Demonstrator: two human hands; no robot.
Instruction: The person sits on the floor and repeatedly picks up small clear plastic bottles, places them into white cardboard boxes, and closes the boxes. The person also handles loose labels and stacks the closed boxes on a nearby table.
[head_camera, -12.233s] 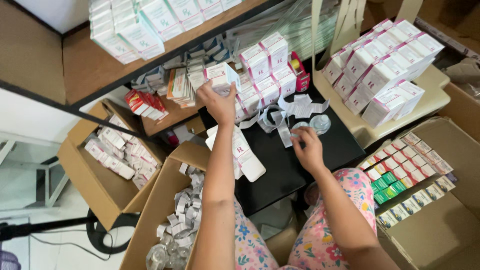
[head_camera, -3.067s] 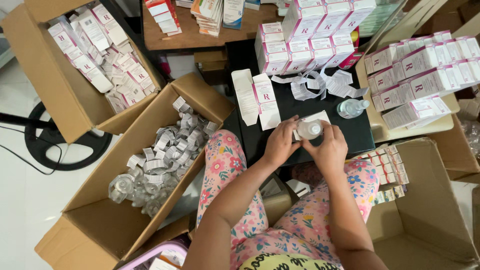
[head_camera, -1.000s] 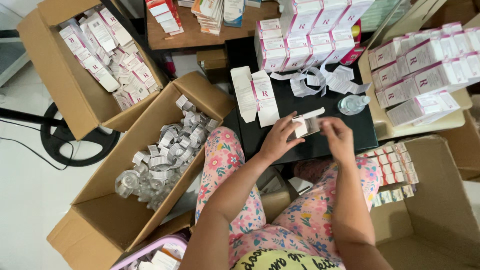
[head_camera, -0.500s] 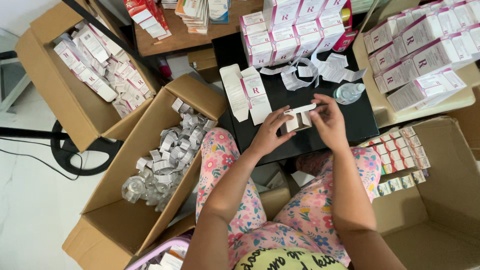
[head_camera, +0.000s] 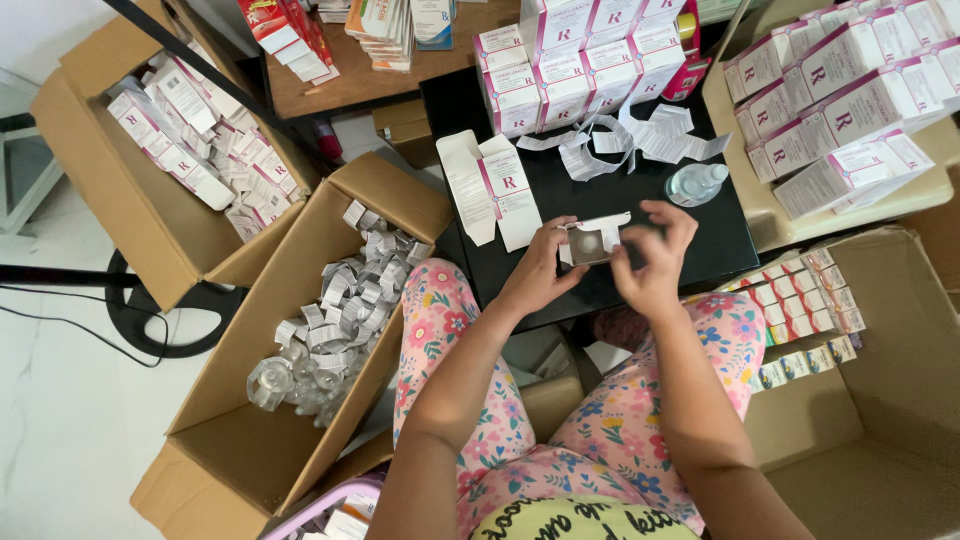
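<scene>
Small white card carton (head_camera: 590, 242), end flaps open, round bottle inside: above black bench (head_camera: 600, 190), gripped by left hand (head_camera: 541, 268); right hand (head_camera: 652, 262) pinches its right edge. Clear plastic bottle (head_camera: 695, 184) beyond carton.

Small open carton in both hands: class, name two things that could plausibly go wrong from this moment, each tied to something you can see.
1. The small carton is held over the black table by the left hand and right hand with its top flaps open, so the bottle inside might slip out if it tilts.
2. The clear bottle lies on its side near the right hand; a nudge could roll it off.
</scene>
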